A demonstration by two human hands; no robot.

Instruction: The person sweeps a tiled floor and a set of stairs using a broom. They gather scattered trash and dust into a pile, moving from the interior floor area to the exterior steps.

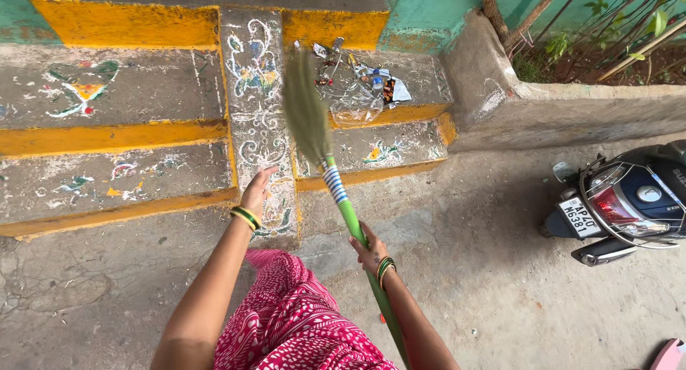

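While the right hand [369,250] is wrapped around the green plastic handle of a long broom [336,184], the left hand [257,188] hangs free above the lowest step, its fingers loosely spread and holding nothing. Green and gold bangles circle both wrists. That broom slants up and away from the person, its handle banded with blue and white stripes just below the head, and its brush of dry olive-brown grass fibres [306,109] is lifted over the upper concrete step, near a small pile of crumpled wrappers and scraps of litter [361,84] lying toward that step's right edge. Grey concrete steps [128,163], edged in worn yellow paint, carry faded chalk patterns in white, green and orange, with a denser white scrollwork band [257,113] running down their middle. Red cloth printed with white [293,320] drapes below the arms, over cracked grey ground. At the right edge of that ground stands the rear of a dark blue scooter [629,202], beside a low curved concrete wall [572,106] that holds soil and thin green plants.
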